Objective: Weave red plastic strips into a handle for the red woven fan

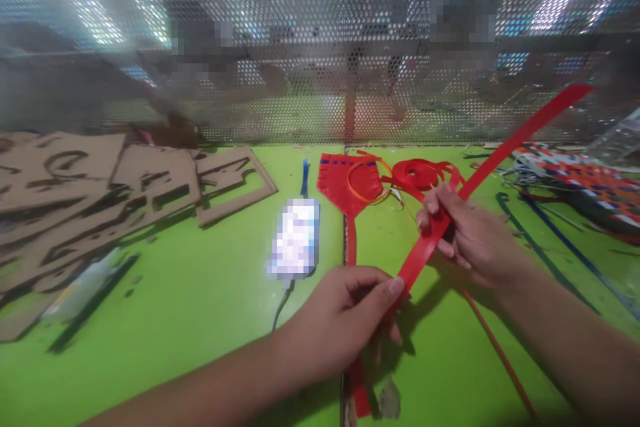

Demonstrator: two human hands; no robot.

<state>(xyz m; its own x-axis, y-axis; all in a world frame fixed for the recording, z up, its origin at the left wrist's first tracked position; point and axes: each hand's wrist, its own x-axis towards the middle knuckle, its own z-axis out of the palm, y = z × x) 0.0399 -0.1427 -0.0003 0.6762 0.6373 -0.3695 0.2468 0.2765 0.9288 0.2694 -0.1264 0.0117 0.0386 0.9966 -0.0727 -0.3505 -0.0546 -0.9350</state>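
Fingers [435,213] of the right hand [465,237] clench a long red plastic strip [515,140], held up above the green work table [200,353]. The left hand [340,323] curls around the strip's lower end, thumb pressed against it. A fringed red woven piece [345,180] and coiled red strapping [417,173] lie just beyond.

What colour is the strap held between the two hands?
The strap is solid red; the head view shows it best.
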